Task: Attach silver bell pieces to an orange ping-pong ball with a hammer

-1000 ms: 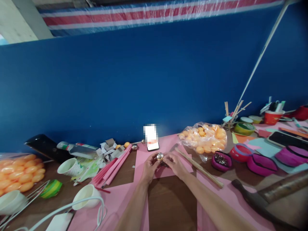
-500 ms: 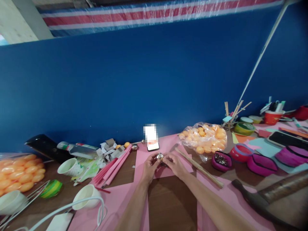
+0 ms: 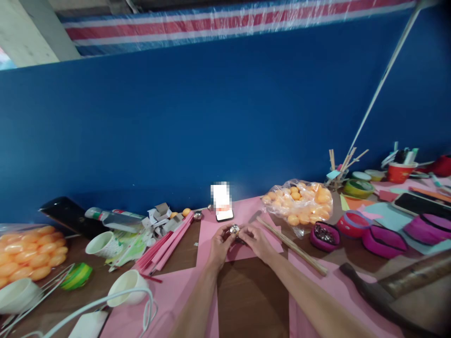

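In the head view, a small round, shiny silver metal piece point(image 3: 234, 229) is held up over the pink paper point(image 3: 207, 239). The fingers of my left hand point(image 3: 221, 243) are closed on its left side. From the other side, my right hand point(image 3: 258, 240) pinches close against it, with something small and dark at its fingertips that I cannot make out. Just beyond both hands a lit phone point(image 3: 224, 215) stands against the blue wall. To the right of my right hand lies a long wooden-handled hammer point(image 3: 292, 246).
On the right are a bag of orange balls point(image 3: 299, 202), a purple container point(image 3: 324, 236) of small metal pieces and a large hammer point(image 3: 368, 293). On the left lie pink paper strips point(image 3: 167, 249), paper cups point(image 3: 127, 286), a white cable point(image 3: 95, 303) and another bag of orange balls point(image 3: 31, 253).
The view has shifted very slightly. Both hands stay in place around the silver metal piece, with hardly any visible movement of the fingers.
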`<state>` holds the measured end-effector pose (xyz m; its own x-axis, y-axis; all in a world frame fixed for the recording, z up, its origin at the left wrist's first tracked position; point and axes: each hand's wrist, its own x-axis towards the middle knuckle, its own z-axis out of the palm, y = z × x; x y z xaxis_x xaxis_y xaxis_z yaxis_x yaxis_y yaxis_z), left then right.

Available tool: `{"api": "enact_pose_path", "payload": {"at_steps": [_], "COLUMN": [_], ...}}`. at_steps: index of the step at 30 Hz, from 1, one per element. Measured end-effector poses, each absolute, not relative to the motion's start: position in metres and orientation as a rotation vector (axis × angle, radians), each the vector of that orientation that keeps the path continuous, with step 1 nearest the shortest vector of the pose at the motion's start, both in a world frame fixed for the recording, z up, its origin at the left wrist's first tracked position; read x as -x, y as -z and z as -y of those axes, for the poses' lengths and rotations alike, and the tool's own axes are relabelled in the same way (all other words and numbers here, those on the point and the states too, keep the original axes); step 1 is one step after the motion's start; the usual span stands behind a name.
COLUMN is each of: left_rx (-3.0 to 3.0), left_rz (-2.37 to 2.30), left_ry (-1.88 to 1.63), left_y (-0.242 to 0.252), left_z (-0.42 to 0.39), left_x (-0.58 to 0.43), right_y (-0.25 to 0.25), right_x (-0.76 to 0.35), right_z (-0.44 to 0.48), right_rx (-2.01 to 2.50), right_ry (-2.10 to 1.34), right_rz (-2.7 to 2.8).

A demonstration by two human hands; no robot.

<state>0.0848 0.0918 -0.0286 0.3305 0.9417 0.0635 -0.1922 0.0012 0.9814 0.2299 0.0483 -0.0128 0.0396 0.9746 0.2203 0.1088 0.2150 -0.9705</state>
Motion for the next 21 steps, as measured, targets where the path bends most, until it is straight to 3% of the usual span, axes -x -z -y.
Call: {"api": "enact_pose_path", "payload": {"at_steps": [21], "left_rx": [-1.219], "left_rz": [-0.797], "left_ry": [-1.08], "left_y": [0.0293], "left_z": [-0.0913], "left_x": [-0.084], "right_y": [0.0126], "right_x": [-0.2289], "right_z": [-0.048], "right_rx": [1.159], "right_ry": [-0.957], "right_rz": [1.351]}}
